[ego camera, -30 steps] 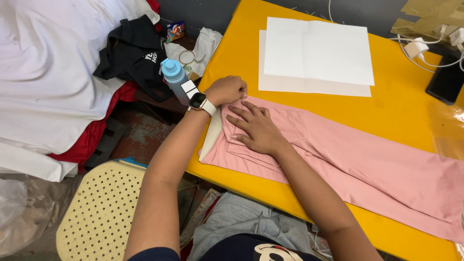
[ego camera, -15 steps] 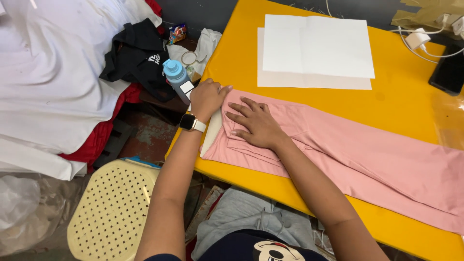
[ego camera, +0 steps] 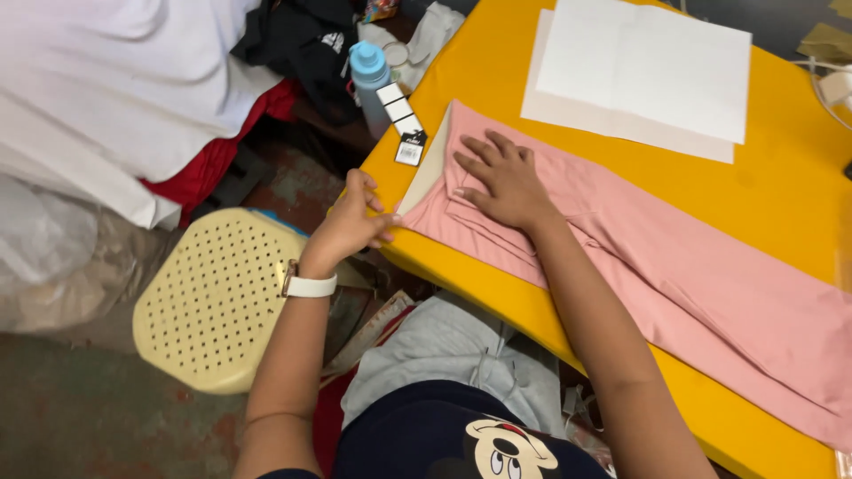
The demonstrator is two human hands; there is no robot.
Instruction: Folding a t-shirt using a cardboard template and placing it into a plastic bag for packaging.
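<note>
A pink garment (ego camera: pixel 674 266) lies flat and long across the yellow table (ego camera: pixel 781 204). My right hand (ego camera: pixel 501 177) rests palm down with fingers spread on its waist end. My left hand (ego camera: pixel 351 222), with a white watch at the wrist, pinches the near corner of that waist end at the table's edge. A hang tag (ego camera: pixel 404 133) in black and white lies just beyond the waistband near the table's left edge.
White sheets of paper (ego camera: pixel 643 75) lie stacked at the table's far side. Off the table to the left stand a pale yellow perforated stool (ego camera: pixel 217 297), a blue bottle (ego camera: pixel 368 75), dark clothes (ego camera: pixel 306 40) and a heap of white cloth (ego camera: pixel 115 89).
My left hand has slid from the far corner of the waistband down to the near corner at the table's edge. The hang tag now shows. My right hand stays pressed on the garment.
</note>
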